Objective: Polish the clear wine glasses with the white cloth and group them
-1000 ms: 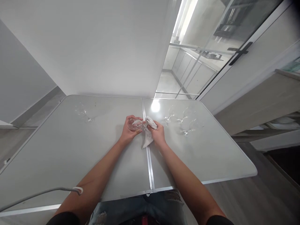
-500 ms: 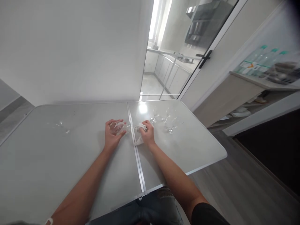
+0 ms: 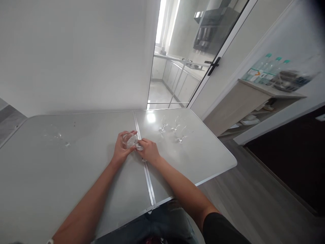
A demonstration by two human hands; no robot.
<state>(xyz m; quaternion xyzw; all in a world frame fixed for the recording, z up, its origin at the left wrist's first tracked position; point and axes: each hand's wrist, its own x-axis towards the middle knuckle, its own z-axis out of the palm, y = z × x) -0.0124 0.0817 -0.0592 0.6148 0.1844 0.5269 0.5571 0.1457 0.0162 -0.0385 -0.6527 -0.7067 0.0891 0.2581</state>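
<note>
My left hand (image 3: pixel 120 149) is wrapped round the bowl of a clear stemmed glass (image 3: pixel 129 139), tilted on its side just above the table. Its foot end points toward my right hand (image 3: pixel 150 151), whose fingers close on the stem and foot with a white cloth (image 3: pixel 144 160). Most of the cloth is hidden under the right hand; a small corner shows below it. Both hands meet over the metal seam (image 3: pixel 149 184) of the table.
Several clear stemmed glasses, one of them a front glass (image 3: pixel 180 138), stand on the right part of the white table (image 3: pixel 203 156). Another clear glass (image 3: pixel 59 135) is on the left part. Beyond are a glass door (image 3: pixel 175 78) and a shelf unit (image 3: pixel 243 101) with bottles (image 3: pixel 264 69).
My right hand has moved left with the cloth, from beside the glass onto its stem and foot. The left hand keeps its hold. The whole view has shifted slightly.
</note>
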